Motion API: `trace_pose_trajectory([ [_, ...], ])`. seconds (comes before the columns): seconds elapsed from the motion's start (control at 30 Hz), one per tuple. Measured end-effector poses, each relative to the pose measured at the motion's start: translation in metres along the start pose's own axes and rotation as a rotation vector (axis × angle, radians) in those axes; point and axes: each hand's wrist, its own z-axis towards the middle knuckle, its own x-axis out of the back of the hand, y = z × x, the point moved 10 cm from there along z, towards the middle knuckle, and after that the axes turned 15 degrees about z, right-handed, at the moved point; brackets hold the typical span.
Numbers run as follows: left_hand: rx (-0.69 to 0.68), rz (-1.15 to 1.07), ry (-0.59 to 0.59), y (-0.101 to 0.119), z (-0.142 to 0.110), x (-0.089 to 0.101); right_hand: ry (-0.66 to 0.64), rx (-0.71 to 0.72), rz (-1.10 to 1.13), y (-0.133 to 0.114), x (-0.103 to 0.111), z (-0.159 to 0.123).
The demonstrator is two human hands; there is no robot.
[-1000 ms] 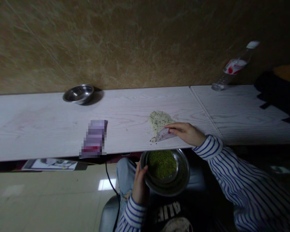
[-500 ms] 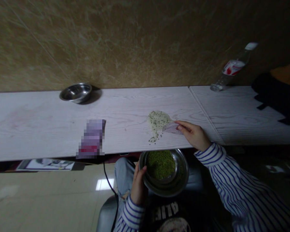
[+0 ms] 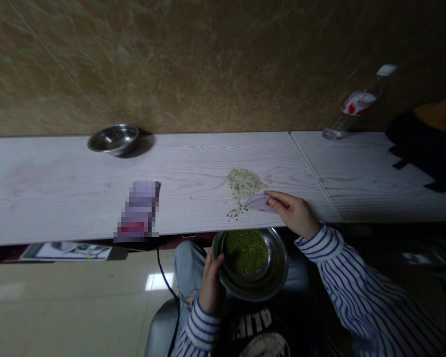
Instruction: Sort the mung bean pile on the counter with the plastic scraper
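Near the bench (image 3: 186,198) front edge, right hand (image 3: 296,214) is pinching a card (image 3: 258,202) beside grain (image 3: 241,181). Below, left hand (image 3: 211,286) is gripping bean bowl (image 3: 279,265) rim.

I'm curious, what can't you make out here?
All in the head view:
Left hand: some fingers are hidden by the lower metal bowl.
Thin purplish sheet: one end is covered by the right hand.
Purple rectangular item: its surface is masked by pixelation.
Bottle label: wording too small and blurred.
Dark bundle: cut off by the right edge.
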Motion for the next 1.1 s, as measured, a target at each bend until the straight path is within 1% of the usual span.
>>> trace_pose_trajectory([
  [0.23,0.026,-0.029,0.028,-0.004,0.0,0.003,-0.038,-0.001,0.007,-0.007,-0.009,-0.008],
  [0.37,0.035,-0.05,0.023,-0.001,-0.002,0.0,0.004,0.019,0.012,-0.005,-0.004,-0.004],
  [0.5,0.03,-0.045,0.043,0.002,-0.003,0.0,0.033,0.025,0.009,-0.003,-0.003,0.005],
  [0.63,0.027,-0.018,0.051,0.002,-0.002,0.002,0.003,0.018,0.001,-0.001,-0.009,0.011],
  [0.8,0.013,0.012,0.027,0.002,-0.001,0.001,-0.038,0.015,0.002,-0.004,-0.013,0.01],
  [0.9,0.019,-0.002,0.036,0.0,-0.001,0.003,-0.063,0.019,0.006,-0.009,-0.014,0.008],
  [1.1,0.01,-0.004,0.006,-0.006,0.001,0.003,-0.085,0.02,0.021,-0.011,-0.013,0.003],
])
